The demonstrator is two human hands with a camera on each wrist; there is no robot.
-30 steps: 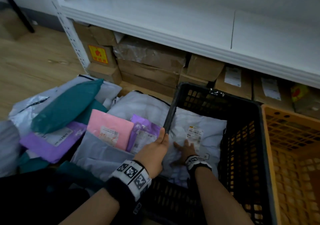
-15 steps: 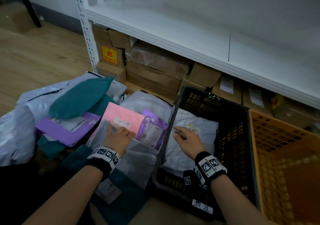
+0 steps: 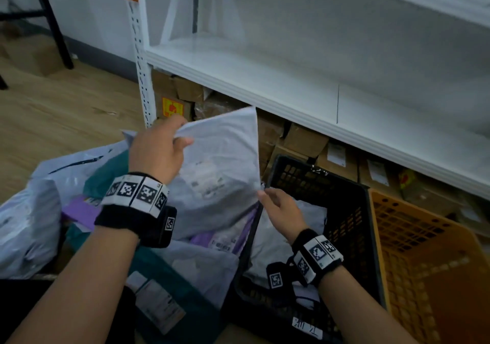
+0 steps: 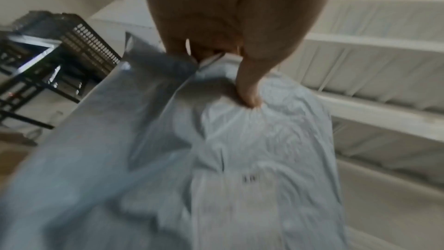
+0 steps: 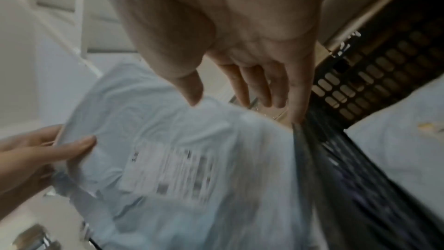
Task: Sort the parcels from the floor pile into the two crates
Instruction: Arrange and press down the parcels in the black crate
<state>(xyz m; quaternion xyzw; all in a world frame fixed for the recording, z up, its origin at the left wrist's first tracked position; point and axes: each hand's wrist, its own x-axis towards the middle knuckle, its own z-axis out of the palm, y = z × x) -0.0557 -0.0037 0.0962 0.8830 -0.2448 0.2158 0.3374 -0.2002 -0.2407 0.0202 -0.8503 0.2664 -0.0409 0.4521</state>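
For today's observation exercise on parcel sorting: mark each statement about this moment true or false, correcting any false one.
1. The left hand grips a pale grey parcel. True.
2. The right hand clutches a purple parcel. False: its fingers are relaxed, at the grey parcel's edge.
3. The black crate already holds a parcel. True.
4. The orange crate is full of parcels. False: none show inside it.

Head view looks down from above, forward; wrist views close, along fingers; all share grey parcel (image 3: 220, 174), black crate (image 3: 352, 211).
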